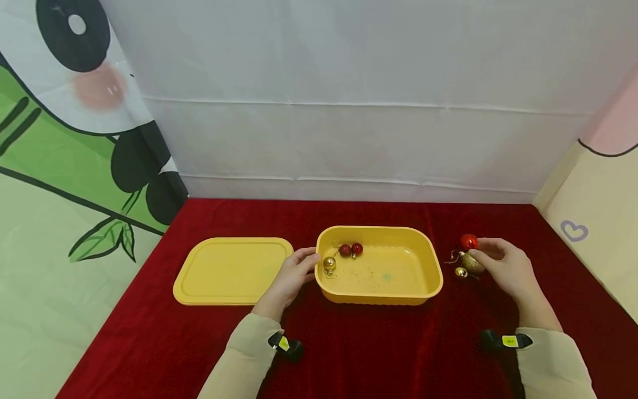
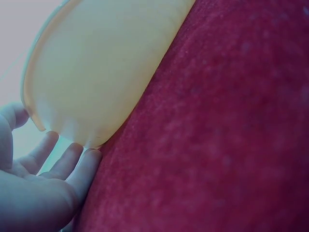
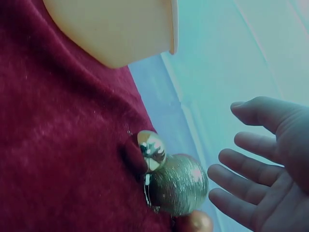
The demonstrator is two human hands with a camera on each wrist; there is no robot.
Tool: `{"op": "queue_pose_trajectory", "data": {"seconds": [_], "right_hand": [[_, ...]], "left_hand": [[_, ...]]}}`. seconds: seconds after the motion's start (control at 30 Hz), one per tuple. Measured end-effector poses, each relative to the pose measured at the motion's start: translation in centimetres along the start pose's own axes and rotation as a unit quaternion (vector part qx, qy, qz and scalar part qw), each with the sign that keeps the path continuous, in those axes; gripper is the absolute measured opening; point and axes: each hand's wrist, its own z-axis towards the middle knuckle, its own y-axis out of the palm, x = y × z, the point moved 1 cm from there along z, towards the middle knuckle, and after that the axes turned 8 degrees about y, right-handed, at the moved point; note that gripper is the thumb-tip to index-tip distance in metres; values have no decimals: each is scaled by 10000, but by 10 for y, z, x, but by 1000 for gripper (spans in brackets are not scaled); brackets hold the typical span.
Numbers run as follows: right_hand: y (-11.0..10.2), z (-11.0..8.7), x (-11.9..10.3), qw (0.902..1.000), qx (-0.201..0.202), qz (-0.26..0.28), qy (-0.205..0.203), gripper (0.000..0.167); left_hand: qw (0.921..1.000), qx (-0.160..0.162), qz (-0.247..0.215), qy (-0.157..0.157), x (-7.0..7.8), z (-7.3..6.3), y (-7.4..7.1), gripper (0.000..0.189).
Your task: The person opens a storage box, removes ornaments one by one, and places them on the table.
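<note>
My left hand (image 1: 290, 272) is at the left end of a yellow plastic box (image 1: 379, 293). In the left wrist view its fingers (image 2: 65, 164) lie against the outer wall, one digit beside the rim. Inside the box, toward its left end, are two dark red baubles (image 1: 345, 250) and a small gold bauble (image 1: 329, 263). My right hand (image 1: 507, 269), fingers spread and holding nothing, is beside a group of baubles right of the box. These are a red bauble (image 1: 469, 241), a larger textured gold bauble (image 3: 179, 186) and a small shiny gold one (image 3: 153, 151).
A flat yellow lid (image 1: 231, 271) lies left of the box. Dark red cloth (image 1: 369, 349) covers the table. Behind hangs a pale sheet (image 1: 359, 149), with printed cartoon panels at left and right.
</note>
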Motion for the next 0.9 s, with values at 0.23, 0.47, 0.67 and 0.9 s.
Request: {"op": "queue_pose_trajectory", "data": {"seconds": [0.23,0.47,0.67,0.9], "right_hand": [[4,-3,-9,9999,-34,98,-102,54],[13,-4,-21,9988,-148,359,-293,51],[18,-6,-29,9970,-268,589,-419,47],[23,-8,-42,9929,-436,914,-627,44]], "left_hand": [[10000,33,-45,-3,-2,2,1,40],[10000,28,-60,18,-2,1,1,42],[9999,1,-104,30,-2,2,1,44],[9999,9,-128,95,-2,2,1,43]]}}
